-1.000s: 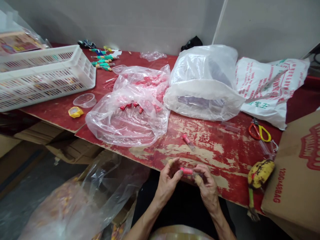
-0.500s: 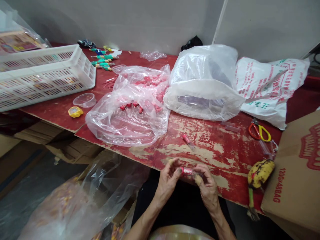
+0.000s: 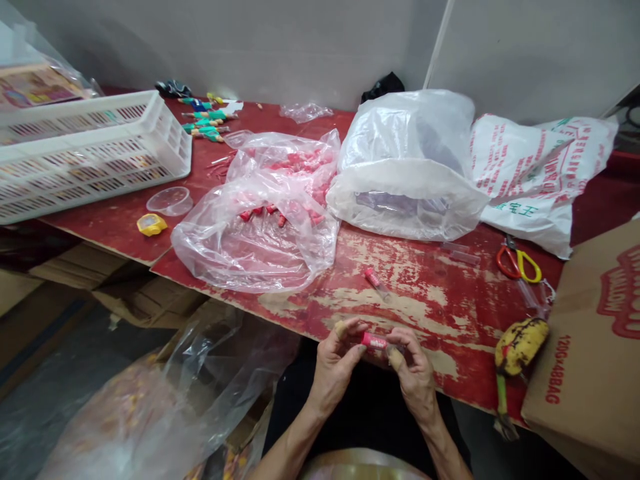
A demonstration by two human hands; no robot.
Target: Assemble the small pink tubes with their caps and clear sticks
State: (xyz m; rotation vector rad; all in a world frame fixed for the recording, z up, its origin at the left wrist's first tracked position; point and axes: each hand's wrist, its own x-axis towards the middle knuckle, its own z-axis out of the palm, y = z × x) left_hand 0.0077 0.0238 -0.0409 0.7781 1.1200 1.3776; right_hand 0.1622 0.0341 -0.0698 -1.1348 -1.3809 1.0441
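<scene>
Between my two hands, at the table's front edge, is a small clear tube with a red end (image 3: 375,341). My right hand (image 3: 413,373) has thumb and fingers closed on the clear end. The fingers of my left hand (image 3: 337,367) curl round the red end, with the thumb tip against it. A similar tube with a red cap (image 3: 376,283) lies on the table just beyond. Farther back, a clear plastic bag (image 3: 260,247) holds red pieces, and a white bag (image 3: 405,193) beside it lies with its mouth towards me.
A white basket (image 3: 100,157) and yellow tape measure (image 3: 151,225) are at left. Scissors (image 3: 520,263), a spotted banana (image 3: 521,347) and a cardboard box (image 3: 590,347) stand or lie at right. A printed sack (image 3: 535,180) is behind them.
The red end of the tube has turned slightly between my fingers. My left thumb has shifted a little. The things on the table have not moved.
</scene>
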